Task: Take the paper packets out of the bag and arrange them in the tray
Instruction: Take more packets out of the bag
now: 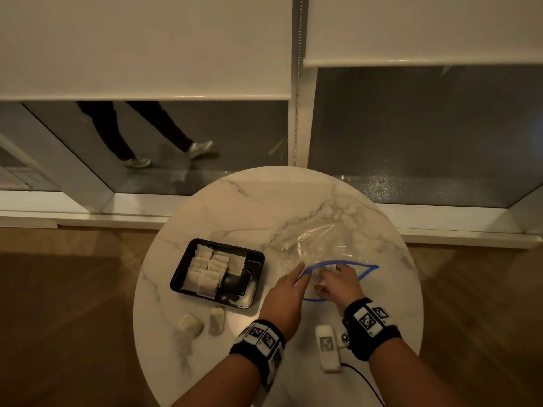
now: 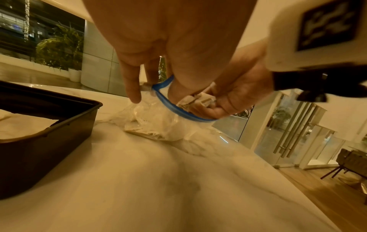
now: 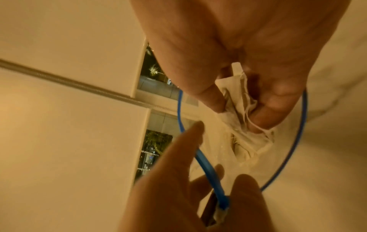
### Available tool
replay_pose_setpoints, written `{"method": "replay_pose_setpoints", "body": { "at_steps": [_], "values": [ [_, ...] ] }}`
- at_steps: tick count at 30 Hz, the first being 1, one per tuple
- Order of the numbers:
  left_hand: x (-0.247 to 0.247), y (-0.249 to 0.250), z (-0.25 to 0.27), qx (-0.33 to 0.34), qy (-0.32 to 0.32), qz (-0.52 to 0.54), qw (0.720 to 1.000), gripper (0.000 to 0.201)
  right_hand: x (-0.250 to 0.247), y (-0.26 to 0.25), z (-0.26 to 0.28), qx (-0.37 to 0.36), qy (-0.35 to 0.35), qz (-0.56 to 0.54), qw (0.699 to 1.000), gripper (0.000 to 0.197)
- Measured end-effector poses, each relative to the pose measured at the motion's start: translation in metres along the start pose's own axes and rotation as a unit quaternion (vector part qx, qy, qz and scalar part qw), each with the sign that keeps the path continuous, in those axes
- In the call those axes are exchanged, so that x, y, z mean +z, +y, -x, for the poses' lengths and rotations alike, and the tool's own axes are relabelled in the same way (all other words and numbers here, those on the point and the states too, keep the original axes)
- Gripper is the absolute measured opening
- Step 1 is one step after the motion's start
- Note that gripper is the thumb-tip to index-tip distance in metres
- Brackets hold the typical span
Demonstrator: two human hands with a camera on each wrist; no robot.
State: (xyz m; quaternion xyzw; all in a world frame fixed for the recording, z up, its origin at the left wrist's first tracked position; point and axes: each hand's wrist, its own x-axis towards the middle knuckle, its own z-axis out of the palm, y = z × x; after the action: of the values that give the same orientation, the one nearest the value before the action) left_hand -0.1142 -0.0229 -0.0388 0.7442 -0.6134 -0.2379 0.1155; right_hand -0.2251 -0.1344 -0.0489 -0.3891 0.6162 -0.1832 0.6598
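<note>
A clear zip bag with a blue rim lies on the round marble table, right of centre. My left hand pinches the rim's left side and holds the mouth apart; the right wrist view shows the blue rim between thumb and fingers. My right hand is in the mouth, fingers curled round a small bunch of paper packets. More packets show through the plastic. The black tray left of the bag holds several packets in rows on its left side.
Two loose packets stand on the table in front of the tray. The table's edge curves close behind my wrists. Behind the table is a low window ledge and glass, with a person's legs beyond it. Wooden floor surrounds the table.
</note>
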Motion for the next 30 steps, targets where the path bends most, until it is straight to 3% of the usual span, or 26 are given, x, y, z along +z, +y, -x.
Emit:
{"method": "replay_pose_setpoints", "body": {
  "at_steps": [5, 8, 10, 13, 15, 21, 30],
  "values": [
    [0.000, -0.009, 0.015, 0.050, -0.029, 0.014, 0.998, 0.043, -0.041, 0.014, 0.032, 0.019, -0.075, -0.106, 0.991, 0.022],
    [-0.010, -0.021, 0.038, 0.047, 0.074, 0.027, 0.996, 0.043, -0.064, 0.022, 0.049, 0.047, -0.114, -0.131, 0.984, 0.022],
    [-0.012, -0.036, 0.048, -0.001, 0.113, 0.014, 0.994, 0.045, -0.076, 0.030, 0.057, 0.063, -0.129, -0.139, 0.980, 0.020],
    [-0.014, -0.067, 0.056, -0.119, 0.061, -0.074, 0.988, 0.048, -0.088, 0.041, 0.068, 0.081, -0.151, -0.147, 0.974, 0.029],
    [-0.012, -0.088, 0.060, -0.157, 0.019, -0.132, 0.978, 0.047, -0.091, 0.044, 0.076, 0.084, -0.164, -0.151, 0.971, 0.035],
    [-0.005, -0.109, 0.056, -0.136, -0.017, -0.219, 0.966, 0.036, -0.089, 0.045, 0.098, 0.063, -0.216, -0.145, 0.963, 0.046],
    [0.001, -0.095, 0.037, -0.119, -0.004, -0.207, 0.971, 0.039, -0.075, 0.034, 0.120, 0.044, -0.283, -0.178, 0.941, 0.044]
  ]
}}
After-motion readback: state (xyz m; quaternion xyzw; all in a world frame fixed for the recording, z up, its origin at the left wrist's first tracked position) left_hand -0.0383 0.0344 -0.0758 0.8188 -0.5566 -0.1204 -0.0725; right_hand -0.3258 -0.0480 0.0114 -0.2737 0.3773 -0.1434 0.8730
